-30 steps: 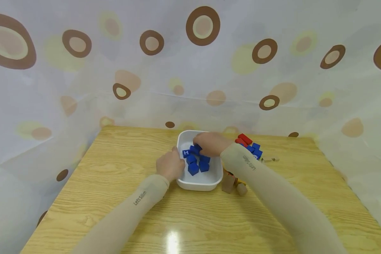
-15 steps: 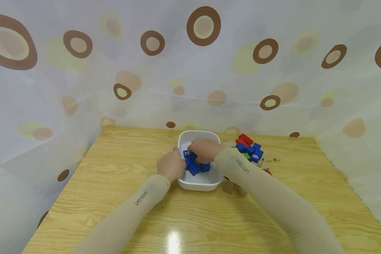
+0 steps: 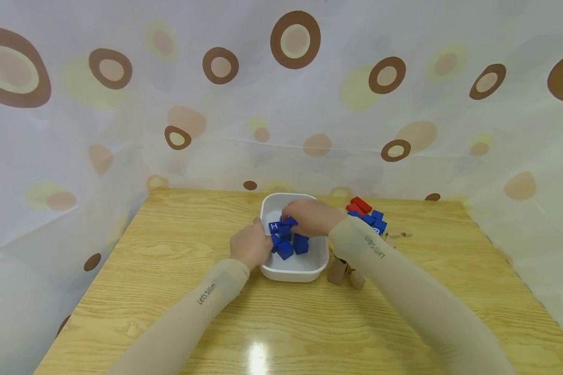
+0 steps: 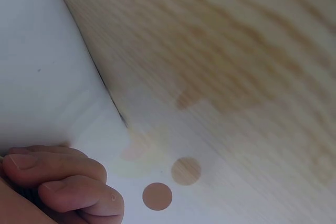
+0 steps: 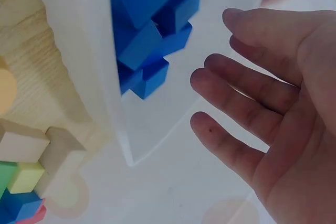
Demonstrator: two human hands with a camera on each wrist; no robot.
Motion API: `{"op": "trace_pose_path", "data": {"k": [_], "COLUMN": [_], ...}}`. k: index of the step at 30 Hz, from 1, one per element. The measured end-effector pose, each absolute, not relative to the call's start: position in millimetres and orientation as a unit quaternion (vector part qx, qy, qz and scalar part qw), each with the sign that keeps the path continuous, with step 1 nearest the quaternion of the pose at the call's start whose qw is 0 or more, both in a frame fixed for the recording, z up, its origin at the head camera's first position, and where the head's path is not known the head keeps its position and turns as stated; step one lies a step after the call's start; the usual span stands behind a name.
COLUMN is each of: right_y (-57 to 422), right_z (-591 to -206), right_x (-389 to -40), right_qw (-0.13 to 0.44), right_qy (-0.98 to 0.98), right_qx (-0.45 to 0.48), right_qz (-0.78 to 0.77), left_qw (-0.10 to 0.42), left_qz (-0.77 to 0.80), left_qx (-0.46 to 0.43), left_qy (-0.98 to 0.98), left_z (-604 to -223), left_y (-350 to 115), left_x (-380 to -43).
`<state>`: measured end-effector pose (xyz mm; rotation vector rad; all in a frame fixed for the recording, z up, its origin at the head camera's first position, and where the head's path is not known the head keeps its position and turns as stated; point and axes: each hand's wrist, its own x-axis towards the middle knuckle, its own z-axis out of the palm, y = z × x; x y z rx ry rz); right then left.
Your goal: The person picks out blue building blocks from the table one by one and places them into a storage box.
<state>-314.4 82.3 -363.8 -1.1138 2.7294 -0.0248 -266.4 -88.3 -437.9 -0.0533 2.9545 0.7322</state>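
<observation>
a person's right hand [image 3: 309, 217] reaches over blue wooden cubes [image 3: 285, 250] inside a white, round-cornered plastic tub [image 3: 294, 276] on a pale wood-grain table [image 3: 183, 229] — its fingers apart and loosely bent, nothing between them in the wrist view. the left hand [image 3: 252, 244], fingers curled, touches the tub's left rim; whether it pinches that edge cannot be told. right of the tub — red bar-shaped blocks [image 3: 361, 204] and plain wooden blocks [image 3: 337, 272], partly behind a beige sleeve [image 3: 389, 265].
</observation>
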Motion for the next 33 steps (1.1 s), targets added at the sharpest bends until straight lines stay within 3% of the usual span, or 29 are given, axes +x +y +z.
{"op": "trace_pose_path", "data": {"k": [9,18,33], "right_y": [135,200,271], "right_z": [-358,-365,-395], "right_x": [-306,-304,-298], "right_qw": [0.102,0.033,0.087], "right_qy": [0.943,0.947,0.964], "right_qx": [-0.31,-0.309,-0.243], "right_qz": [-0.06,-0.078,-0.068], "left_qw": [0.05,0.059,0.055], "left_qz": [0.247,0.259,0.248], "left_qx": [-0.02,-0.03,-0.031], "left_qy": [0.968,0.964,0.967], "left_z": [-437,-437,-440], "left_y": [-83,-83,-85], "left_x": [-266,-267,-266]}}
